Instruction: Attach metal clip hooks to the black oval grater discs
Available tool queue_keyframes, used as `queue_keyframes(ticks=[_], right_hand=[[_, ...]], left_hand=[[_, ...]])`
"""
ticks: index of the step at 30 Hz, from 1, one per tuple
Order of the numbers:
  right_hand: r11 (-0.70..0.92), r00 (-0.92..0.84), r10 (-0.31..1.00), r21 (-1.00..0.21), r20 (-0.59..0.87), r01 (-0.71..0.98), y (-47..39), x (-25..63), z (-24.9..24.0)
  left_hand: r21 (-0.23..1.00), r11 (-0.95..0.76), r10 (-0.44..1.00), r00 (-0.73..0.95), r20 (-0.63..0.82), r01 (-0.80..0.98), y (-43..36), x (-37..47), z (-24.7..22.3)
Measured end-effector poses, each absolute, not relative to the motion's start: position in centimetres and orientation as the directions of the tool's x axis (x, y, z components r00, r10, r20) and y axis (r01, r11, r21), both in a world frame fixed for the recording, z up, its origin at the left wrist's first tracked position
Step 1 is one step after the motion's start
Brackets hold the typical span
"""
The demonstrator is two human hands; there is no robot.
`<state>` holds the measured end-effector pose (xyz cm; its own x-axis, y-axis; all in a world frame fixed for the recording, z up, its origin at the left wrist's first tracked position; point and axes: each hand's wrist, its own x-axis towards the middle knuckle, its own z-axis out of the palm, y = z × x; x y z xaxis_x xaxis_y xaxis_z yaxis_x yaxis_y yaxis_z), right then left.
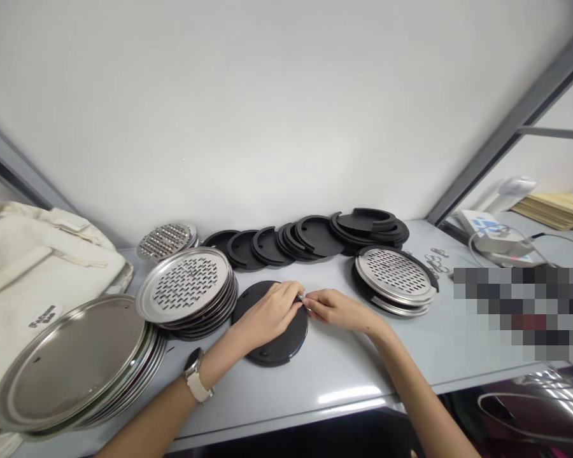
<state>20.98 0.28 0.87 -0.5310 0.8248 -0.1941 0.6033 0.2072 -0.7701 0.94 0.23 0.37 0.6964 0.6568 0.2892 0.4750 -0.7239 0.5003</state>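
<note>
In the head view, my left hand (pixel 274 312) reaches over a black round disc (pixel 286 346) lying on the table, wrist and forearm to its left. Its fingertips are pinched together at the disc's right edge. My right hand (pixel 337 308) meets them from the right, also pinching. Between both sets of fingertips shows a small shiny metal piece (pixel 306 303); its exact shape is mostly hidden. Left of the disc stands a stack of round grater plates (pixel 186 286). To the right, another grater plate (pixel 396 273) tops a second stack with black parts.
Several black round holders (pixel 315 235) line the wall. Small metal clips (pixel 437 261) lie at right. A stack of large round metal trays (pixel 76 362) and a cream bag (pixel 52 267) fill the left. A white device (pixel 494 235) with a cable stands far right, near the shelf frame.
</note>
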Motion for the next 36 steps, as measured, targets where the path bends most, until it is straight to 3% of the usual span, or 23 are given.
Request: queue_keyframes(ticks=[20,36], right_hand=[[0.228,-0.563,0.802,-0.77,-0.199,0.596,0.64,21.16,0.35],[0.206,-0.568,0.791,-0.775,-0.228,0.598,0.36,21.1,1.03]], left_hand=[[0.562,-0.7,0.666,0.687,0.292,0.44,0.71,0.8,-0.07],[0.541,-0.71,0.658,0.697,0.284,0.45,0.55,0.73,0.32]])
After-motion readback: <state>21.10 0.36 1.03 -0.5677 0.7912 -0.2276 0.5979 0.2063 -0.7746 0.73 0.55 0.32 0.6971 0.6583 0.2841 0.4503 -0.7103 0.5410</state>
